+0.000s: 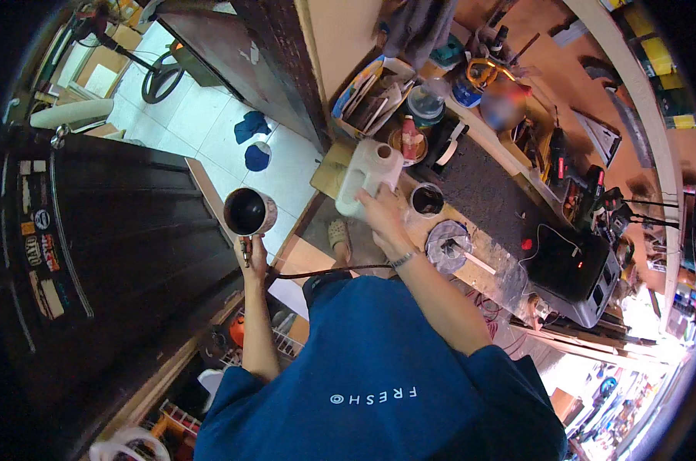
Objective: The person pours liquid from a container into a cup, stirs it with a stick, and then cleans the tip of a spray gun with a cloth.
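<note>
The jug (369, 167) is smooth plastic, the door (132, 223) glossy, the shirt (386, 338) matt cloth.

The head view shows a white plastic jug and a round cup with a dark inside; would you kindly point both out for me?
White plastic jug (375, 175): head view, on its side wall.
Round cup (270, 213): head view, on its outer wall.
</note>
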